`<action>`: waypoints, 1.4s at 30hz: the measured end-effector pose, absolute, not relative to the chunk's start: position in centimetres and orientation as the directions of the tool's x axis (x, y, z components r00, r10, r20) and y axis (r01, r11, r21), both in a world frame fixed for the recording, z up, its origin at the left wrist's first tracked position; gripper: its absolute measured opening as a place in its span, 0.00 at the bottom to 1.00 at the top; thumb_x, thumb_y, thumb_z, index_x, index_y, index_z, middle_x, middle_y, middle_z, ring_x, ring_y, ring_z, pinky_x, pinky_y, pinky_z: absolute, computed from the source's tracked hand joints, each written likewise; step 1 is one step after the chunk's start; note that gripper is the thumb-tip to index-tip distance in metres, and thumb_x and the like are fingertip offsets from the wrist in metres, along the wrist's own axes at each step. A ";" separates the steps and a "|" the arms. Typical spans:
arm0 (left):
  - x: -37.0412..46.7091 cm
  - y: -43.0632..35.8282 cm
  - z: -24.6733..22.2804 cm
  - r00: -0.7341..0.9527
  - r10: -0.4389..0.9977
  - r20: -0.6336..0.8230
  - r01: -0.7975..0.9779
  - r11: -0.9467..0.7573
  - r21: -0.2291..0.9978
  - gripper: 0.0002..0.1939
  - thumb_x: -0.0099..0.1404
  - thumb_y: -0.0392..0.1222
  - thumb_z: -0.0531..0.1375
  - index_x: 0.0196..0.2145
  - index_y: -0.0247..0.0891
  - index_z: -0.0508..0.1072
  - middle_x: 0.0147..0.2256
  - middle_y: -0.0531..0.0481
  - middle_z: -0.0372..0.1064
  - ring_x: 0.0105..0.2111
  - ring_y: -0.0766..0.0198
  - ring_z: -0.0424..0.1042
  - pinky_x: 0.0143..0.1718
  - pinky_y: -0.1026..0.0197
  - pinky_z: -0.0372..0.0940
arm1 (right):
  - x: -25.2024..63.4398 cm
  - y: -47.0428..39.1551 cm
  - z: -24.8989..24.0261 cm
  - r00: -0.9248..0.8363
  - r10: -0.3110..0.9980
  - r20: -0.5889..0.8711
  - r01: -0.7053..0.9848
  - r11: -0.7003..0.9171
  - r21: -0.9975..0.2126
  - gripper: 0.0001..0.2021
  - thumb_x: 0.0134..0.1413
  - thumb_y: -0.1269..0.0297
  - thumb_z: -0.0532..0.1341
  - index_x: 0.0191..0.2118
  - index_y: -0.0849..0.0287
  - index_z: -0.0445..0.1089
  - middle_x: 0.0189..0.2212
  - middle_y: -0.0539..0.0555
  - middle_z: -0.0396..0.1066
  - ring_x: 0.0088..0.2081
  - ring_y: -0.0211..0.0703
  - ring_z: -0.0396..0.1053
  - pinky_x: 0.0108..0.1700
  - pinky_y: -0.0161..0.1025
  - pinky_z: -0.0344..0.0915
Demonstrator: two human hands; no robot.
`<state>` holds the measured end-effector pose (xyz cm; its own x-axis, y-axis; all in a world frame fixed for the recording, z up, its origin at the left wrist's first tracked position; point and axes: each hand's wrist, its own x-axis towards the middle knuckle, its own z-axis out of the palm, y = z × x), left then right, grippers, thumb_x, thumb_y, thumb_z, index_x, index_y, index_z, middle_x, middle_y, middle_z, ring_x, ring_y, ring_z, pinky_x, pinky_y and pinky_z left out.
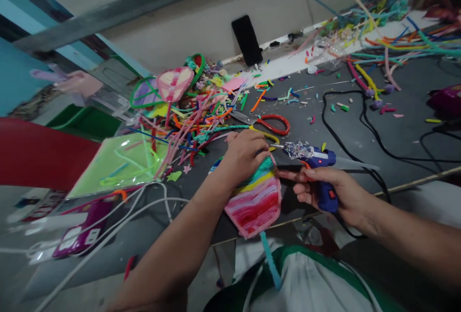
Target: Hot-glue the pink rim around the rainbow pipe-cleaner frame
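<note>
Creased cloth (306, 283), fuzzy striped panel (254, 201), glue gun (321, 158)

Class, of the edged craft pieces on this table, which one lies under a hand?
The rainbow-striped piece: the left hand rests over its far end. The pale pink piece and green-edged purple piece lie farther back, untouched.

We saw a black phone (247, 41) leaning against the pale wall (173, 38). Left of it lay a pink heart-shaped piece (175, 81) beside a heap of fuzzy stems (189, 120). Further left we noticed a green bin (86, 122), a light-green packet (93, 168), and, lower down, a glossy purple object (86, 228) near white cables (166, 200).
</note>
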<state>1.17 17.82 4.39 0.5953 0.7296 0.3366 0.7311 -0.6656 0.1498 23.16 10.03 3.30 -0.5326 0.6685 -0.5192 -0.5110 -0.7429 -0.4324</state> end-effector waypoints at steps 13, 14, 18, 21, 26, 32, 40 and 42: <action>1.2 17.7 4.2 0.571 0.756 0.321 0.756 -0.636 0.155 0.07 0.62 0.44 0.60 0.33 0.40 0.75 0.40 0.47 0.73 0.45 0.57 0.68 0.45 0.54 0.57 | 23.1 10.1 3.2 -0.526 0.659 -0.537 -0.505 -0.750 -0.427 0.06 0.53 0.70 0.58 0.29 0.61 0.72 0.23 0.53 0.76 0.24 0.36 0.74 0.29 0.29 0.71; 1.2 17.7 4.3 0.573 0.754 0.322 0.754 -0.638 0.153 0.06 0.61 0.44 0.60 0.33 0.40 0.75 0.40 0.48 0.73 0.44 0.58 0.68 0.45 0.54 0.56 | 23.1 10.1 3.1 -0.532 0.655 -0.536 -0.503 -0.754 -0.422 0.06 0.53 0.69 0.59 0.30 0.62 0.72 0.23 0.54 0.76 0.24 0.36 0.74 0.29 0.29 0.71; 1.1 17.8 4.2 0.576 0.745 0.335 0.750 -0.645 0.145 0.06 0.61 0.43 0.60 0.33 0.40 0.76 0.40 0.48 0.74 0.44 0.58 0.69 0.44 0.55 0.55 | 23.2 10.1 2.5 -0.538 0.660 -0.525 -0.509 -0.750 -0.422 0.06 0.53 0.70 0.59 0.30 0.62 0.73 0.24 0.54 0.77 0.24 0.37 0.74 0.29 0.29 0.71; 1.1 17.8 4.2 0.581 0.738 0.343 0.742 -0.653 0.149 0.06 0.61 0.43 0.60 0.33 0.40 0.76 0.39 0.48 0.74 0.43 0.59 0.69 0.43 0.56 0.56 | 23.2 10.1 2.2 -0.551 0.654 -0.519 -0.515 -0.756 -0.405 0.05 0.52 0.69 0.60 0.31 0.62 0.74 0.26 0.54 0.77 0.26 0.37 0.75 0.29 0.29 0.72; 1.0 17.9 4.1 0.586 0.729 0.354 0.736 -0.662 0.144 0.06 0.61 0.43 0.61 0.33 0.39 0.75 0.39 0.48 0.74 0.43 0.59 0.69 0.43 0.56 0.56 | 23.2 10.2 2.2 -0.553 0.652 -0.519 -0.518 -0.757 -0.399 0.05 0.52 0.70 0.60 0.31 0.62 0.74 0.26 0.54 0.77 0.26 0.37 0.75 0.29 0.29 0.72; 1.1 17.9 4.2 0.591 0.730 0.344 0.734 -0.663 0.145 0.06 0.61 0.43 0.60 0.32 0.39 0.75 0.39 0.49 0.74 0.43 0.59 0.69 0.42 0.56 0.55 | 23.1 10.2 2.4 -0.540 0.657 -0.526 -0.529 -0.751 -0.396 0.07 0.53 0.71 0.58 0.30 0.62 0.74 0.26 0.55 0.77 0.26 0.38 0.75 0.29 0.30 0.72; 1.0 17.9 4.2 0.584 0.741 0.332 0.740 -0.654 0.159 0.06 0.61 0.43 0.60 0.32 0.39 0.74 0.39 0.49 0.74 0.43 0.59 0.69 0.42 0.56 0.55 | 22.9 10.2 2.8 -0.534 0.666 -0.520 -0.541 -0.742 -0.395 0.09 0.55 0.72 0.57 0.30 0.63 0.74 0.28 0.56 0.78 0.26 0.39 0.76 0.28 0.30 0.73; 1.0 17.8 4.2 0.578 0.742 0.339 0.741 -0.651 0.163 0.06 0.61 0.43 0.60 0.31 0.39 0.74 0.39 0.49 0.74 0.43 0.59 0.69 0.42 0.56 0.55 | 22.9 10.3 3.0 -0.535 0.667 -0.519 -0.538 -0.742 -0.399 0.08 0.54 0.72 0.57 0.30 0.63 0.74 0.32 0.57 0.78 0.27 0.39 0.76 0.28 0.31 0.73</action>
